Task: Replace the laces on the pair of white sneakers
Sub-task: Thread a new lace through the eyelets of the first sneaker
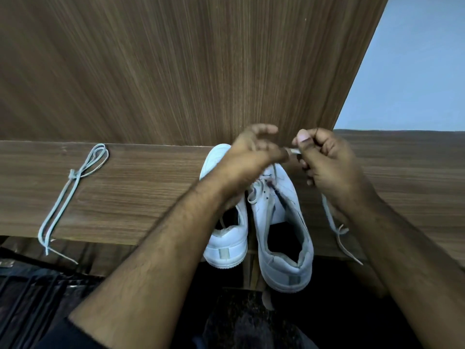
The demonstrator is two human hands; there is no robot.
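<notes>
Wood-grain shelf (pixel 151 187) runs across my view, its near edge cutting off just short of my lap, with a tall wooden panel (pixel 176 66) rising straight behind it — so the ledge gives me only a shallow strip to work on. At far left a spare lace (pixel 68 195) lies bundled and knotted, its tips trailing over the near edge; bare wood stretches between it and the shoes. The left sneaker (pixel 226 238) and right sneaker (pixel 281 238) sit side by side, toes towards the panel, heels hanging past the edge. I can read no brand or writing on either; only a grey tab at each heel. My left hand (pixel 251 154) hovers over the toes, fingers loosely curled, seemingly pinching the lace (pixel 329 215) — blur makes that uncertain. My right hand (pixel 324 159) pinches the lace's tip between thumb and fingers, the rest dangling beneath the wrist and over the edge.
</notes>
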